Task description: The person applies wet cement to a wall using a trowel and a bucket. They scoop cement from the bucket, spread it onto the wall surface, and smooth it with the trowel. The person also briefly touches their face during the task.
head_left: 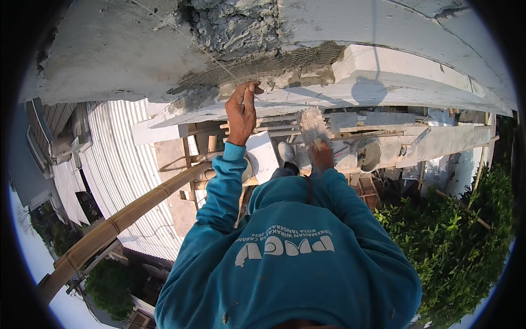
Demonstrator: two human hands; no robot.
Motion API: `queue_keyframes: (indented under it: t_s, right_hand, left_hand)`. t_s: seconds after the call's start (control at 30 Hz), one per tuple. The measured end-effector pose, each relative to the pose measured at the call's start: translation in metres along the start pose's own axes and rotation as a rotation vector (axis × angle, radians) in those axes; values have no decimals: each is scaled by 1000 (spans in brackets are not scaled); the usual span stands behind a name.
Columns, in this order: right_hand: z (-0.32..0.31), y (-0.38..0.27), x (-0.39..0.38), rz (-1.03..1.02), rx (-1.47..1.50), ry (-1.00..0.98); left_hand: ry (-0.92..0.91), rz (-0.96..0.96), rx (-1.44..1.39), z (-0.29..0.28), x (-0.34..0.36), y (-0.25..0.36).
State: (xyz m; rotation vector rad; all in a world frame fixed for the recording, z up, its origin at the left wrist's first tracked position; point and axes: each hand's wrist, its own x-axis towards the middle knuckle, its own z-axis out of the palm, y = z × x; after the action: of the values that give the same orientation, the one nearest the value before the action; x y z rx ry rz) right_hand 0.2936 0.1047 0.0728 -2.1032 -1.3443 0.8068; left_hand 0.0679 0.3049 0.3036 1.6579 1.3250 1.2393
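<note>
My left hand (241, 114) is raised to the wall edge, its thumb and fingers pinched together at a thin pale string (189, 38). That string slants down across the wall to my fingertips. Just above lies a strip of combed grey mortar (263, 70) beside a white block (378, 64). Lower down, my right hand (321, 153) is closed round a trowel, its handle hidden by my fingers. The trowel blade (313, 123) is smeared with grey mortar and points toward the wall.
A bucket of mortar (369, 153) stands on the planks (455, 147) at right. A white block (262, 156) lies by my foot. A bamboo pole (131, 217) crosses at left, above a corrugated roof (118, 137). Leafy branches (444, 247) fill the lower right.
</note>
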Motion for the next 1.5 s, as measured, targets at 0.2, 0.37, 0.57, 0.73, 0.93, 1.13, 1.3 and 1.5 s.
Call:
queue_keyframes:
  t_s: [0.2,0.37,0.57,0.73,0.93,1.13,1.3,1.5]
  right_hand:
    - [-128,-32,2,11,64,46]
    - [-179,-56,23,18,317,218]
    - [-191,-79,20,-63,289,154]
    - [-199,-92,34,-222,127,-29]
    - [-196,-110,59,-202,62,-297]
    - [-189,-91,70,-360,-247,-468]
    - [-187,-80,69,-374,-307,-469]
    - [-140,-157,49,-638,-329,-565]
  left_hand:
    - [22,-55,-84,20,4,-5]
    - [53,-64,-36,18,0,-4]
    - [55,-212,89,-10,-38,-18]
    - [-105,-460,243,-37,-119,-75]
    - [-172,-545,342,-21,-195,-78]
    - [-195,-602,242,13,-226,-78]
    - [-201,-584,290,14,-253,-87]
    - [-220,-659,298,7,-260,-88]
